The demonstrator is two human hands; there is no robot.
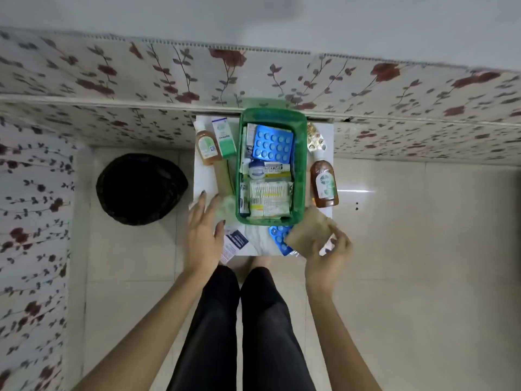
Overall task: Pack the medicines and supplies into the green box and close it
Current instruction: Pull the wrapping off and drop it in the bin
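I am standing over a small white table. The green box, of glossy plastic with rounded corners, is sitting open in its middle, already holding a blue blister sheet, a round white jar and a clear pack of cotton buds. My right hand is pinching a flat brown paper packet between thumb and fingers, just beside the box's near right corner. My left hand is hovering flat, fingers spread wide, holding nothing, near the box's left side. Two amber bottles are lying outside the box, one on each side.
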